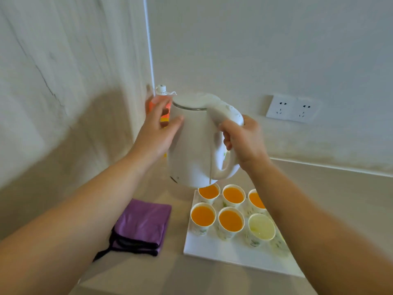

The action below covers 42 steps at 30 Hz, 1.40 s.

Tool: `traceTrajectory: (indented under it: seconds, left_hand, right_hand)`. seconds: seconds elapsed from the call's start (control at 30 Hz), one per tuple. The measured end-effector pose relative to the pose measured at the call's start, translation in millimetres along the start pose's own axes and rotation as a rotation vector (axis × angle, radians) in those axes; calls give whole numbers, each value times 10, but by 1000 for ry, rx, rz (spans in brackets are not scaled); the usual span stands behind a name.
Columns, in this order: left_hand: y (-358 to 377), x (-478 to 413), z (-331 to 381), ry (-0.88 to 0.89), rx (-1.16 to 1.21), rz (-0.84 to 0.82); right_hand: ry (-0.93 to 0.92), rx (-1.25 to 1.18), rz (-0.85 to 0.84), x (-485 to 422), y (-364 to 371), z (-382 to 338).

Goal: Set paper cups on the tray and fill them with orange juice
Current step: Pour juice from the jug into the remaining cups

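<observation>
A white electric kettle (191,145) hangs in the air above the far left corner of the white tray (212,250). My right hand (244,139) grips its handle. My left hand (157,128) lies flat against the kettle's left side, fingers straight. Several paper cups stand on the tray in two rows. Most hold orange juice, such as the near left cup (203,216). The near right cup (261,227) holds no orange juice; its inside looks pale yellowish. My right forearm hides part of the far right cup (255,200).
An orange juice bottle (161,103) with a white cap stands in the corner behind the kettle. A folded purple cloth (140,226) lies on the counter left of the tray. A double wall socket (292,108) sits on the back wall.
</observation>
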<state>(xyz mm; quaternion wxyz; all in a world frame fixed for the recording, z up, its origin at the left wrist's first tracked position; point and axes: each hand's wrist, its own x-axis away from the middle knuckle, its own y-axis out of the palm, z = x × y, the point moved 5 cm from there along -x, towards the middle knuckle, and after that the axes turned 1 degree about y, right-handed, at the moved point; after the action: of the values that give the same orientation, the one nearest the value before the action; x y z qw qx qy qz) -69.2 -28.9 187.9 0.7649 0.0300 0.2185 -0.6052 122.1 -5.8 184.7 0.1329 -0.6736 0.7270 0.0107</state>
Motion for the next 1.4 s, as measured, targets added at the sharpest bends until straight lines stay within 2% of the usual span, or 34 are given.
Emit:
traceTrajectory:
  seconds: [0.43,0.67,0.9,1.1,1.4]
  left_hand:
    - [1532,386,451,-52,-81,-64]
    - [2238,545,563,-50,-185,-212]
    - [2677,684,644,80,-339,-369]
    - [2908,816,508,33,-304,-503]
    - [3087,830,353,-62,-389,-706]
  right_hand:
    - [-66,156,34,72,-1861,-38]
    - [-19,225,36,154,-2638,165]
    - [24,332,6,148,-3062,416]
    - [53,406,-55,117,-3271,603]
    - [100,492,-158,97,-3293,844]
